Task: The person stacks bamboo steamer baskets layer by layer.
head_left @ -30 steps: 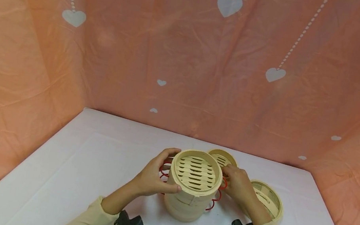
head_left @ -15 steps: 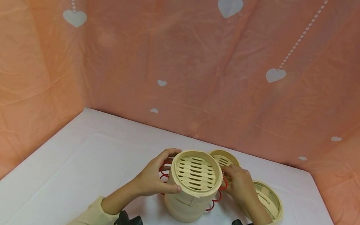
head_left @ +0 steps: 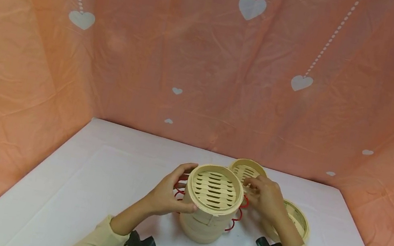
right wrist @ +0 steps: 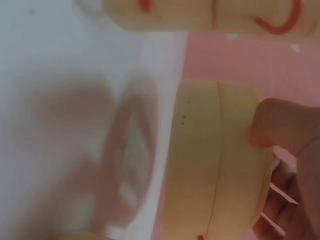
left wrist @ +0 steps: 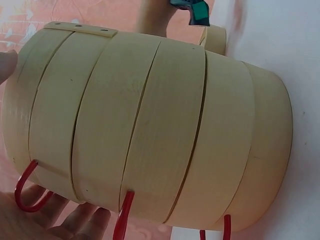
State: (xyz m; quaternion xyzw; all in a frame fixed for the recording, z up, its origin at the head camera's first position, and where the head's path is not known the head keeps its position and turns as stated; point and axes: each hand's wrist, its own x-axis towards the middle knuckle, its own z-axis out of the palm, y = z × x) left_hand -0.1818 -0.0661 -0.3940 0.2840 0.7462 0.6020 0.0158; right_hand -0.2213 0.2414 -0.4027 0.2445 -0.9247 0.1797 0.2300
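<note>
A tall stack of bamboo steamer baskets with red loop handles stands upright on the white table. My left hand holds its upper left side, thumb in front and fingers spread behind; the left wrist view shows the stack's wall close up. Behind and to the right, my right hand grips another bamboo steamer basket by its near right side. In the right wrist view this basket is off the table, its shadow apart from it, with my thumb on its wall. The stack partly hides it in the head view.
A round bamboo lid lies on the white table at the right, partly behind my right forearm. Orange cloth with white hearts surrounds the table's back and sides.
My right hand has risen slightly with the small basket, which now sits higher and a little further right. My left hand and the stack have not moved.
</note>
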